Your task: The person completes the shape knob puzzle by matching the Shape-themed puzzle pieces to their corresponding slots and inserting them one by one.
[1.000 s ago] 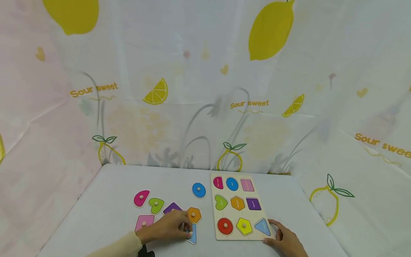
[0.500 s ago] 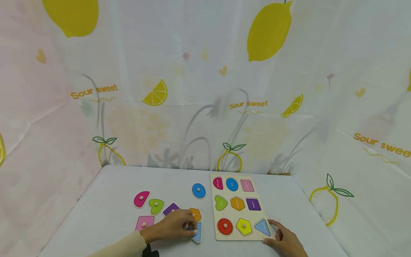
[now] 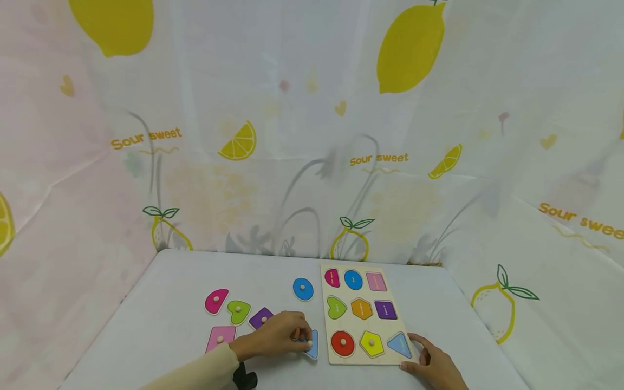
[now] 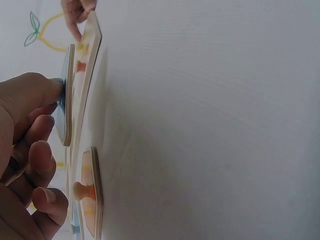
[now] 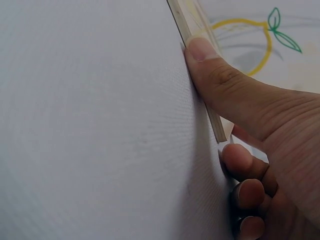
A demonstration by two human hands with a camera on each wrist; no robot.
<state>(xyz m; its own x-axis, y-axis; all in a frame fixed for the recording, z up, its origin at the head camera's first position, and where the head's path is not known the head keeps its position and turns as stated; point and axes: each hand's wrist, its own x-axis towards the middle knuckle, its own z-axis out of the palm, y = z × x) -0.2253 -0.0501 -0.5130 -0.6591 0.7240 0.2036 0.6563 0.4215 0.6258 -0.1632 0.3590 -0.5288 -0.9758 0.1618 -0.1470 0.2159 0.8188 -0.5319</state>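
We have passage beyond right hand (image 3: 435, 365) over bare table (image 3: 429, 298); board (image 3: 353, 325) blocks between hands, purple piece (image 3: 259, 315) just past left hand (image 3: 279, 335).

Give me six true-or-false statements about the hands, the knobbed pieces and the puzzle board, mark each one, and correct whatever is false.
1. The left hand pinches the light blue piece. True.
2. The right hand is well away from the puzzle board. False: it holds the puzzle board at its near right corner.
3. The red round piece and the yellow pentagon piece sit in the puzzle board. True.
4. The blue round piece sits in the puzzle board. False: it lies on the table, left of the puzzle board.
5. The green heart piece lies beside the magenta half-round piece. True.
6. The light blue triangular slot is filled. False: no knobbed piece is in it.
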